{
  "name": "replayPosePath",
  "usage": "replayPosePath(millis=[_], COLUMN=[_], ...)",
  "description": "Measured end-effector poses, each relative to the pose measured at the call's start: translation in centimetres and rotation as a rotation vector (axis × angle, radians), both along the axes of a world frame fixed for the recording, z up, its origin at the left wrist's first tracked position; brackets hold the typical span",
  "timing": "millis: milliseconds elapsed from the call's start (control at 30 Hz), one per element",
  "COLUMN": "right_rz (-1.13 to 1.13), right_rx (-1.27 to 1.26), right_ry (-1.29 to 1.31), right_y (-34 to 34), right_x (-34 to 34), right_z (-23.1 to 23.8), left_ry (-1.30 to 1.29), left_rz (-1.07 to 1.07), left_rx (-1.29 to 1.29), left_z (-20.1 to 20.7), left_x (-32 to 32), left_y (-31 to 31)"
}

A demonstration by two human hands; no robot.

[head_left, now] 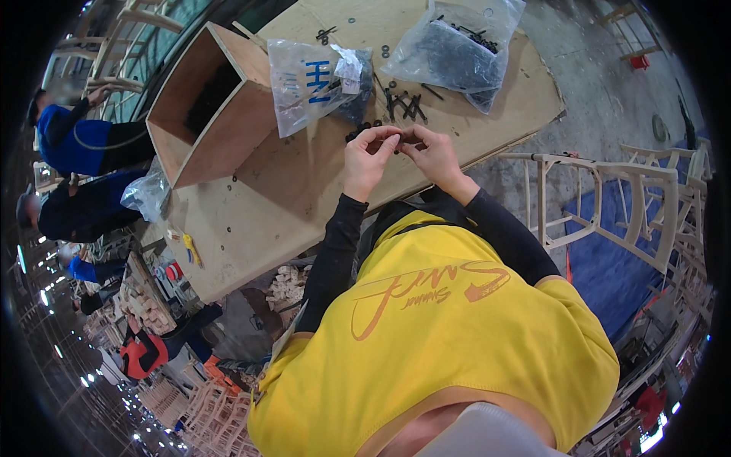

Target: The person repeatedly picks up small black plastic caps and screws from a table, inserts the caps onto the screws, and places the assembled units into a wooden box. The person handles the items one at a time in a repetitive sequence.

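Observation:
My left hand (368,161) and my right hand (434,158) meet over the near edge of the wooden table, fingertips pinched together. Something small and dark shows between them, too small to name. Just beyond the fingers lie several black bolts (411,107), some of them crossed. Small black round pieces (362,131) sit beside my left fingers. A clear plastic bag (293,99) with blue print lies to the left of the bolts. Farther off to the right, another clear bag (457,57) holds dark hardware.
An open-topped wooden box (255,126) stands on the table (282,206) at left. Yellow-handled pliers (190,250) lie near the table's left end. Washers (386,51) are scattered at the back. Wooden chair frames (601,202) stand at right. Several people (72,148) work at far left.

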State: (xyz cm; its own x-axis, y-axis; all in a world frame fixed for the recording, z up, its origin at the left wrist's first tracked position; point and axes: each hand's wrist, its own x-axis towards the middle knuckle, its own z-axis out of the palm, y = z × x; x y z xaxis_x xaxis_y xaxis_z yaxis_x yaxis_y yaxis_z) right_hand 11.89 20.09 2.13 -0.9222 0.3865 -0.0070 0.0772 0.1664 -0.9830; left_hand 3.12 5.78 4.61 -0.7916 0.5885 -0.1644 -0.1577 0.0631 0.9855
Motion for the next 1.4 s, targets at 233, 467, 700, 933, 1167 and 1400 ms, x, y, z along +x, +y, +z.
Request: replayPosePath(millis=[233, 467, 700, 933, 1167, 1400], right_rz=[0.052, 0.084, 0.190, 0.175, 0.218, 0.364], right_rx=[0.139, 0.184, 0.362, 0.263, 0.221, -0.094], right_ry=[-0.032, 0.081, 0.200, 0.175, 0.045, -0.182], right_y=[-0.1, -0.6, -0.7, -0.4, 0.5, -1.7], right_x=[0.7, 1.3, 2.0, 2.0, 0.9, 1.2], right_z=[1.1, 1.4, 1.4, 1.0, -1.5, -1.2], left_ry=[0.284, 0.457, 0.233, 0.094, 0.070, 0.102], left_rz=[0.071, -0.051, -0.213, -0.215, -0.084, -0.116], left_rx=[-0.142, -0.258, -0.302, -0.221, -0.215, -0.163], left_z=[0.2, 1.2, 0.8, 1.5, 1.6, 0.4], left_x=[0.9, 1.7, 1.0, 0.5, -1.5, 0.9], left_y=[-0.9, -1.9, -3.8, -3.7, -5.6, -4.9])
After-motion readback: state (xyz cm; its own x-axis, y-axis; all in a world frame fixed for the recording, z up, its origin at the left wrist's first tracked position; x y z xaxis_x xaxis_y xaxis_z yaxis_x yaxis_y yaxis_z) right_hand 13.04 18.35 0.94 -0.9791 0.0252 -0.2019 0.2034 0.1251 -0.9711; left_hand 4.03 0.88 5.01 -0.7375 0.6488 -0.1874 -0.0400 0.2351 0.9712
